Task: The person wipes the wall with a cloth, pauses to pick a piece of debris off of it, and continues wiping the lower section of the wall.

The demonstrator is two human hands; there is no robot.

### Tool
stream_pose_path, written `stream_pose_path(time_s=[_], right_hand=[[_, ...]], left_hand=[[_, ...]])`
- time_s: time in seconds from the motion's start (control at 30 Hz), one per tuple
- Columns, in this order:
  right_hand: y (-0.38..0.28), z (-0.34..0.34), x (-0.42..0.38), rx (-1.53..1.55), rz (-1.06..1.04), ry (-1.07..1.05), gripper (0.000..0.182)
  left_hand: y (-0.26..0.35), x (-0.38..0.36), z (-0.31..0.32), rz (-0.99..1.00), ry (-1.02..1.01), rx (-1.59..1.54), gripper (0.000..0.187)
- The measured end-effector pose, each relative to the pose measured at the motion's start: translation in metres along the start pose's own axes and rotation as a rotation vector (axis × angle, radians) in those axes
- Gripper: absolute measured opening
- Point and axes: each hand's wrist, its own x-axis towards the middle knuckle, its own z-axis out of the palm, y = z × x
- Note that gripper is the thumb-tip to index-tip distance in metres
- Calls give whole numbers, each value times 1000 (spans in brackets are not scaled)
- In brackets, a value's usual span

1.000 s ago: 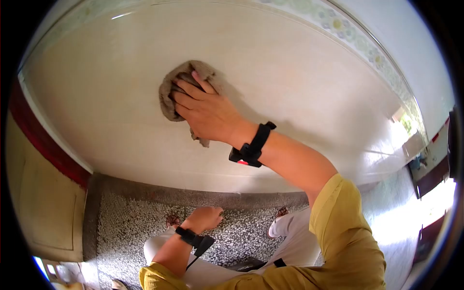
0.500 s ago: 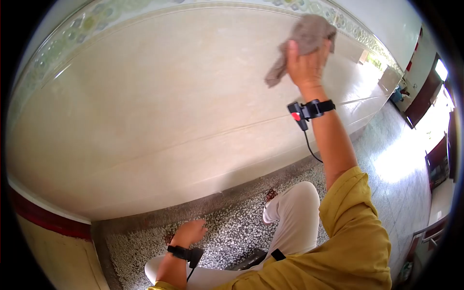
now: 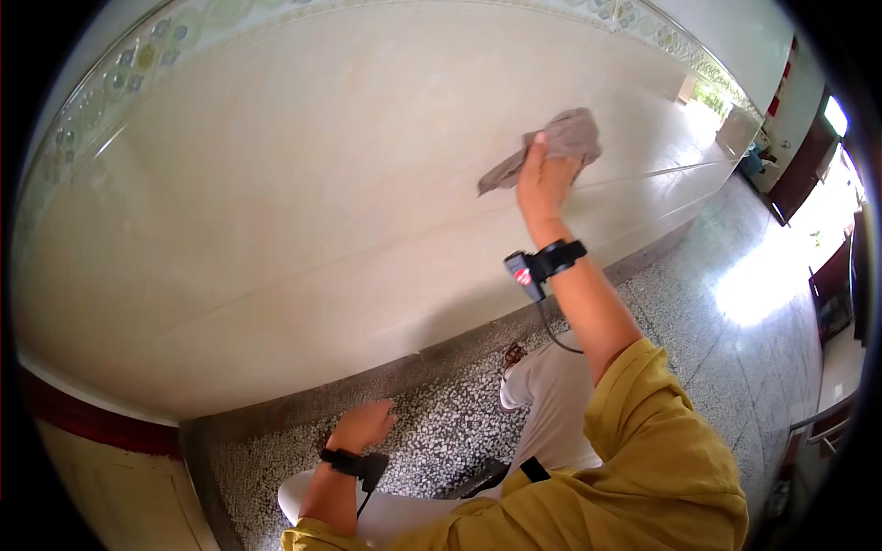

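My right hand point(image 3: 546, 186) holds a crumpled grey-brown cloth point(image 3: 571, 134) against the cream tiled wall point(image 3: 303, 202). The thumb lies over the cloth, and the other fingers are partly hidden by it. One corner of the cloth trails to the left along the tiles. Low in the view, my left hand point(image 3: 365, 424) hangs near my knee, its fingers loosely curled together with nothing in them. A black strap with a small device point(image 3: 544, 264) is on my right wrist, and a similar one point(image 3: 354, 466) is on the left.
A patterned border point(image 3: 156, 55) runs along the top of the tiles. Speckled floor point(image 3: 441, 404) meets the wall's dark base strip. At the lower left is a cream panel point(image 3: 110, 487) with a dark red band. A doorway point(image 3: 808, 184) stands at the far right.
My right hand and the cloth have moved down and slightly left across the wall. My left hand stays almost where it was.
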Motion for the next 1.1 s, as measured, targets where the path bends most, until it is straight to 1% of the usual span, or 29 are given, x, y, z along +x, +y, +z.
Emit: stream_pose_path(time_s=[0.07,0.17,0.23,0.3,0.37,0.47,0.57,0.6,0.67,0.7,0.73,0.77,0.8,0.83,0.87,0.97,1.0,1.1], right_hand=[[-47,-8,-19,64,34,-127,59],[-86,4,-33,-81,-43,-150,54],[-117,0,-33,40,-307,-94,46],[-143,-6,-50,-25,-532,-361,41],[-160,-9,-70,155,-711,-577,34],[-161,8,-110,412,-959,-502,24],[-153,7,-103,336,-1025,-449,18],[-149,-2,-93,299,-995,-516,23],[-137,-30,-53,-179,-932,-783,26],[-118,-34,-43,-208,-868,-662,29],[-89,-24,-40,-131,-780,-410,30],[-69,-29,-29,-108,-701,-328,34],[-53,-40,-14,-241,-709,-357,40],[-44,-50,-6,-190,-668,-261,43],[-43,-56,8,-184,-586,-242,36],[-32,-64,38,58,-339,-259,30],[-38,-62,38,132,-368,-232,27],[-59,-56,12,147,-404,-224,29]], left_hand=[[1,2,-2,-7,2,-17,37],[-5,2,3,-1,-5,-18,38],[-2,5,-1,-1,-25,-15,35],[7,4,-11,-18,-74,-18,31],[-3,10,0,-23,-88,-69,31],[-7,12,1,-54,-71,-110,32],[-7,13,-5,-74,-56,-83,34],[-7,13,-7,-76,-56,-67,35],[1,12,-13,-100,-83,-86,35],[4,12,-14,-112,-93,-102,35],[2,13,-12,-72,-73,-106,37],[-3,11,-7,-34,-52,-114,38],[-6,9,-2,1,-36,-120,40],[-6,7,-1,-12,-43,-119,37],[-4,6,-2,-23,-51,-117,35],[0,3,-1,-18,-75,-86,32],[0,2,-1,-15,-79,-69,32],[-2,2,1,-20,-66,-103,31]])
